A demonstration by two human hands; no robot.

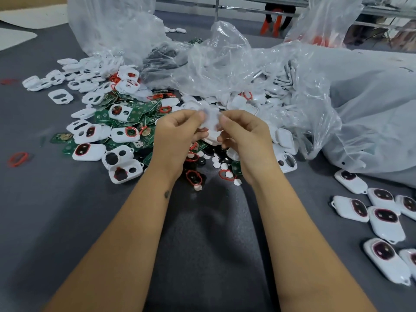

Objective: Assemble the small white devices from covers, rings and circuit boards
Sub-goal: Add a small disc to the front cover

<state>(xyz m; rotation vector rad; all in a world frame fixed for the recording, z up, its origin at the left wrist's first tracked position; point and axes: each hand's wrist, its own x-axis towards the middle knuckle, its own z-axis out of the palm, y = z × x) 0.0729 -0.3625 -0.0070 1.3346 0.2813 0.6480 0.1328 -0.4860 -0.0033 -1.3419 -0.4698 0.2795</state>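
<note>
— What do we hold?
— Our left hand [177, 129] and right hand [242, 134] pinch one blurred white cover [210, 122] between them, above the pile of green circuit boards [139, 113]; red rings [18, 159] lie scattered; finished devices [386, 224] sit at our right.

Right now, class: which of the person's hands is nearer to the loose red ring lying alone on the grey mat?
Left. The left hand is nearer the red ring at the mat's left edge; the right hand is farther right.
</note>
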